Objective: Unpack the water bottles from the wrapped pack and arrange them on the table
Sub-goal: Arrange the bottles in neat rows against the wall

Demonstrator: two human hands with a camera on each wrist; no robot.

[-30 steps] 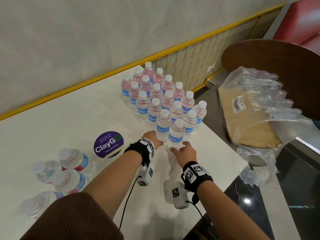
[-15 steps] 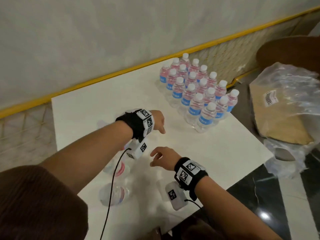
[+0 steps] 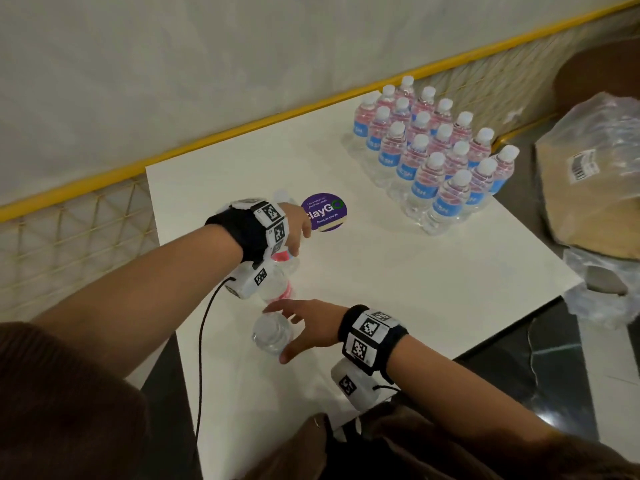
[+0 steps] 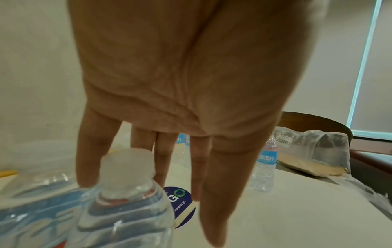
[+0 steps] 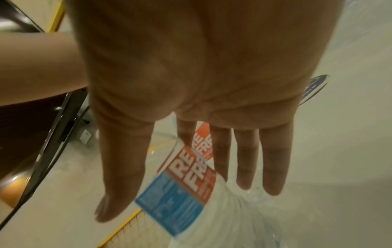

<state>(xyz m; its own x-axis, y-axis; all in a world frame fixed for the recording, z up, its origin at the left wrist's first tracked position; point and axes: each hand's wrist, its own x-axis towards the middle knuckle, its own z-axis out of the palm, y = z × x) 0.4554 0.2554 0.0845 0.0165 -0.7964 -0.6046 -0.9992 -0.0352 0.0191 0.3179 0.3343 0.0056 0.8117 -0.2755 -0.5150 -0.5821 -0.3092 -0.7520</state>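
Note:
Several small water bottles (image 3: 437, 152) with blue labels stand upright in rows at the table's far right corner. A few more lie on their sides near the left edge. My left hand (image 3: 297, 242) hovers over one lying bottle (image 3: 277, 284); in the left wrist view its fingers (image 4: 161, 161) hang straight just above that bottle's cap (image 4: 127, 165), holding nothing. My right hand (image 3: 294, 329) is spread over another lying bottle (image 3: 272, 336), thumb and fingers on either side, not closed. The right wrist view shows straight fingers (image 5: 247, 161) above its red and blue label (image 5: 182, 186).
The white table (image 3: 398, 271) carries a round purple sticker (image 3: 325, 212). The torn plastic wrap with its cardboard tray (image 3: 588, 188) lies on a brown chair to the right. A yellow-railed mesh partition (image 3: 69, 237) runs along the back and left. Dark floor lies below the front edge.
Both hands left the upright group and moved left to the lying bottles. The head view swung left with them. The right hand now spreads over one lying bottle.

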